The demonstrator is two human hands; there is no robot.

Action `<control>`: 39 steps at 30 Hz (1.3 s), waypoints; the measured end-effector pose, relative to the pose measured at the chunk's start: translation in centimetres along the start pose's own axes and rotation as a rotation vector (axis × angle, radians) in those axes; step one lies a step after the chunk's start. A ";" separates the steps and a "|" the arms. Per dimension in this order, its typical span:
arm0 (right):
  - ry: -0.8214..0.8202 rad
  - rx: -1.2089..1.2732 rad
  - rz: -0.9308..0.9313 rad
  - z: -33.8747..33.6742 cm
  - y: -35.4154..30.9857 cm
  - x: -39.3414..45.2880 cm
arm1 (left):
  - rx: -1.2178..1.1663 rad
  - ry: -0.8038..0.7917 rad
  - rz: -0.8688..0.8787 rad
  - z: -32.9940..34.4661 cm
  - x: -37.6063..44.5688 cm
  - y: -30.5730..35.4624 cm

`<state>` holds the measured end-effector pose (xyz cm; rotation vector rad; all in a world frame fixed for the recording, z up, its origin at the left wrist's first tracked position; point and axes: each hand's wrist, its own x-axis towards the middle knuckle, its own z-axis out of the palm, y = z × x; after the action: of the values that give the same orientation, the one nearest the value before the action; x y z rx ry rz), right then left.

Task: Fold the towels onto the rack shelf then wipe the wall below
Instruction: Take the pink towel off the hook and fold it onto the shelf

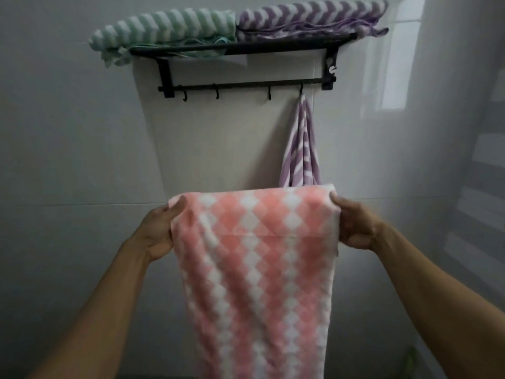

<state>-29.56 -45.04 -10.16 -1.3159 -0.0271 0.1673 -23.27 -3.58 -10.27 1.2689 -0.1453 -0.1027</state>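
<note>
Pink towel (257,269) between both hands

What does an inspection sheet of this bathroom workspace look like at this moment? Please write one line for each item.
Surface: black rack shelf on the tiled wall, with a hook bar under it.
Job's things: green towel and purple towel lie folded side by side on the shelf; pink towel held up, folded over at its top, the rest hanging down; small purple towel hangs from the rightmost hook.
Clutter: nothing seen.
Grippers: left hand grips the pink towel's left top edge; right hand grips its right top edge.
Cables: nothing seen.
Surroundings: window reflection on the right wall tiles.
</note>
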 end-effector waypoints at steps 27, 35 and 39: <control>0.376 -0.303 -0.076 1.3 -4.9 2.2 | 0.194 0.458 0.135 3.1 1.4 4.3; 0.398 -0.282 -0.149 2.1 -5.4 2.6 | 0.181 0.556 0.143 3.1 1.2 5.0; 0.437 -0.330 -0.173 2.2 -5.5 2.7 | 0.220 0.544 0.145 2.8 1.2 5.3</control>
<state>-26.53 -43.86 -4.49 -1.6474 0.2101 -0.2858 -22.53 -4.85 -4.32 1.4576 0.2264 0.3917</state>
